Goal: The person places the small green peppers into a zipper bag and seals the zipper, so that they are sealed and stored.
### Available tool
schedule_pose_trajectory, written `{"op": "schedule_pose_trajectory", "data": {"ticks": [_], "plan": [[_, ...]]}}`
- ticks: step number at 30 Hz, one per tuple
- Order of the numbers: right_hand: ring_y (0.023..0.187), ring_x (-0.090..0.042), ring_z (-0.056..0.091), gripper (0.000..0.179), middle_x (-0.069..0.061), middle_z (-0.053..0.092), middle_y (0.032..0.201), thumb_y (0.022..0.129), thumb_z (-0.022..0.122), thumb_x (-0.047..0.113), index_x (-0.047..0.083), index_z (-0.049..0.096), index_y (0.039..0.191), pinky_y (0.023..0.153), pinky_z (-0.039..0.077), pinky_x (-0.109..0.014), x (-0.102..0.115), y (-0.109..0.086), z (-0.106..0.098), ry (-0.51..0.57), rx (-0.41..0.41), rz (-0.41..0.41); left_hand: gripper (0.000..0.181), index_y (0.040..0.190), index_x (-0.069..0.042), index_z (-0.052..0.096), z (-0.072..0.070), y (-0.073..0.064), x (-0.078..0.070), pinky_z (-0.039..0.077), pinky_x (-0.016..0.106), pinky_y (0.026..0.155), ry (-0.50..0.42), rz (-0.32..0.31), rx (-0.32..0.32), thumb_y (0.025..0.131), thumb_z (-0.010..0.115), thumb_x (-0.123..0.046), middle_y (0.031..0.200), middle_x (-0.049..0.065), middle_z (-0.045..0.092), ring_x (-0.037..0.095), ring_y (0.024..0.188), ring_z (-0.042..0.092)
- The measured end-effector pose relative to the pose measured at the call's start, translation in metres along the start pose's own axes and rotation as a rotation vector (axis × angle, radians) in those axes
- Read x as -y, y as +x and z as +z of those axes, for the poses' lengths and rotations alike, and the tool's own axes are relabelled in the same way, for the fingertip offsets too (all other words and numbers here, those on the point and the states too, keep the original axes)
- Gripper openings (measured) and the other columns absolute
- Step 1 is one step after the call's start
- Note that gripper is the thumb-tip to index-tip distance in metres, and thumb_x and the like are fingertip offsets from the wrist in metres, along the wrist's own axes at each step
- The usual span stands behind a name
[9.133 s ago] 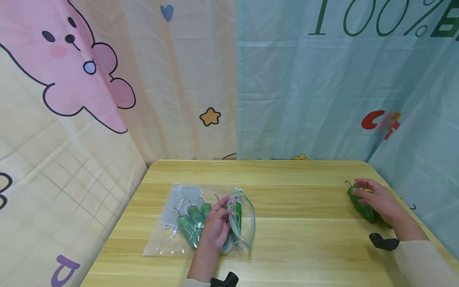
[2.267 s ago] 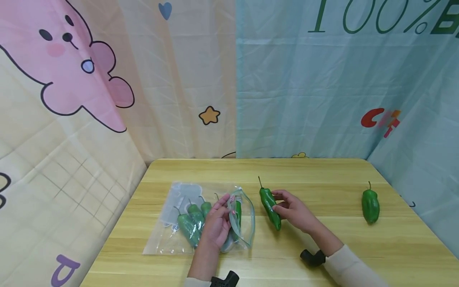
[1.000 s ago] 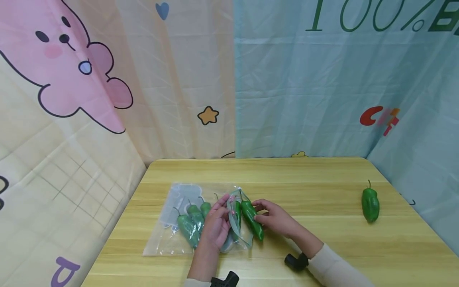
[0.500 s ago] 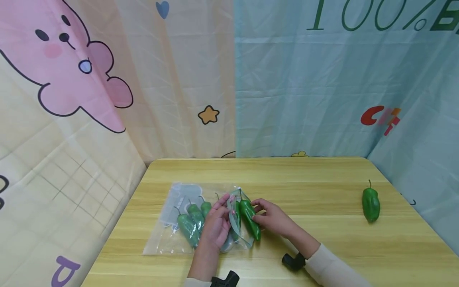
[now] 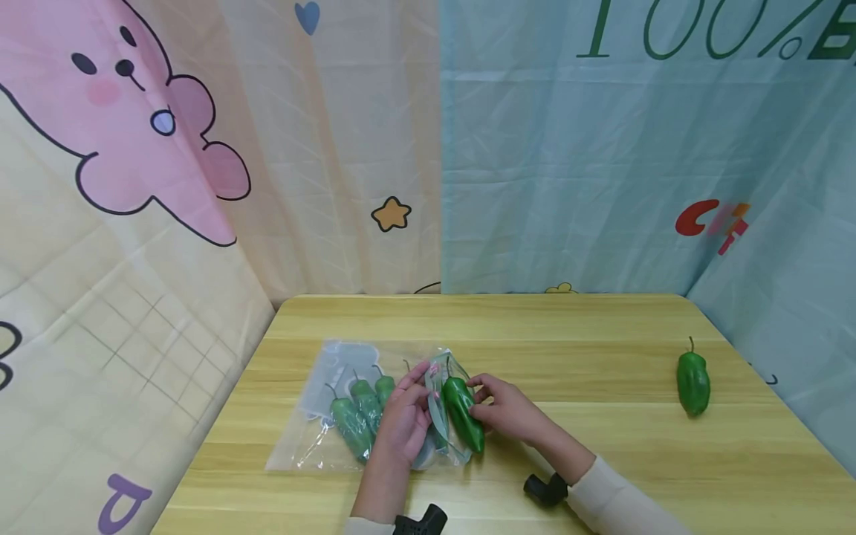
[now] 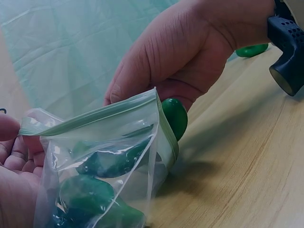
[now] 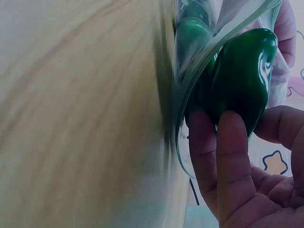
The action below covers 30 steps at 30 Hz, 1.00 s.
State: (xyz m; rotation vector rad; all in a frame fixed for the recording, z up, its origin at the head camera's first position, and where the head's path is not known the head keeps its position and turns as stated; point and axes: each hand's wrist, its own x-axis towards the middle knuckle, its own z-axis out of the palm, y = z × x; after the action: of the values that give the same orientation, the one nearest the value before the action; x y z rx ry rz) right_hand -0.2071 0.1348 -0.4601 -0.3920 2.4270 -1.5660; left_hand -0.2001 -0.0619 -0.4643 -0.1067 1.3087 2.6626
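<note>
A clear zip bag (image 5: 301, 453) with a pale green zip edge lies on the table, several green peppers (image 5: 351, 429) inside it. My left hand (image 5: 401, 427) reaches over the bag and pinches the rim of its mouth, which gapes to the right. Between thumb and fingers, my right hand (image 5: 511, 407) holds a glossy green pepper (image 5: 461, 412) at that mouth, stem end toward the bag. In the right wrist view the held pepper (image 7: 247, 71) is partly inside the zip rim. Its blunt end pokes out past the zip edge (image 6: 114, 111) in the left wrist view.
One loose green pepper (image 5: 693, 383) stands apart at the right of the wooden table (image 5: 568, 327). Printed curtains (image 5: 568, 163) hang behind the table and along both sides. Each wrist wears a black camera mount (image 5: 545, 490).
Earlier the right hand reached two peppers at the far right; it has carried one left to the bag. Over the last second that pepper shifted slightly left into the mouth. The left hand stays put.
</note>
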Motion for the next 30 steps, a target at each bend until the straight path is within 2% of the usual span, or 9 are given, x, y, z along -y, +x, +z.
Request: {"op": "schedule_pose_trajectory", "data": {"ticks": [9,18,26,30], "plan": [[0.072,-0.018,0.064,0.044,-0.013,0.059,0.100,0.089,0.069,0.009,0.000,0.054,0.129,0.058,0.059,-0.035,0.001,0.004,0.006,0.021,-0.032,0.003,0.054,0.145,0.000,0.045,0.000,0.001,0.001,0.050,0.019,0.080,0.004,-0.006,-0.002,0.091,0.045,0.005,0.147,0.014,0.045,0.011,0.096,0.058],[0.064,-0.017,0.063,0.044,-0.011,0.061,0.098,0.088,0.069,0.007,-0.002,0.053,0.128,0.055,0.057,-0.035,0.001,0.007,0.013,0.015,-0.011,0.000,0.054,0.145,0.000,0.045,0.001,0.000,0.000,0.050,0.018,0.079,-0.005,-0.001,0.010,0.091,0.046,0.005,0.146,0.013,0.047,0.010,0.094,0.059],[0.078,-0.020,0.063,0.041,-0.014,0.062,0.109,0.090,0.067,0.010,-0.001,0.055,0.128,0.060,0.057,-0.034,0.001,0.006,0.010,-0.027,-0.042,0.005,0.055,0.144,-0.001,0.046,-0.001,0.002,0.001,0.050,0.018,0.078,-0.015,-0.010,0.002,0.090,0.045,0.006,0.145,0.012,0.048,0.009,0.091,0.058],[0.079,-0.022,0.060,0.037,-0.012,0.060,0.113,0.092,0.063,0.010,0.001,0.056,0.128,0.061,0.055,-0.035,0.001,0.007,0.008,0.022,-0.074,0.005,0.054,0.145,-0.001,0.045,-0.001,0.002,0.001,0.051,0.018,0.076,-0.009,-0.014,-0.005,0.091,0.044,0.005,0.141,0.011,0.051,0.010,0.091,0.058]]}}
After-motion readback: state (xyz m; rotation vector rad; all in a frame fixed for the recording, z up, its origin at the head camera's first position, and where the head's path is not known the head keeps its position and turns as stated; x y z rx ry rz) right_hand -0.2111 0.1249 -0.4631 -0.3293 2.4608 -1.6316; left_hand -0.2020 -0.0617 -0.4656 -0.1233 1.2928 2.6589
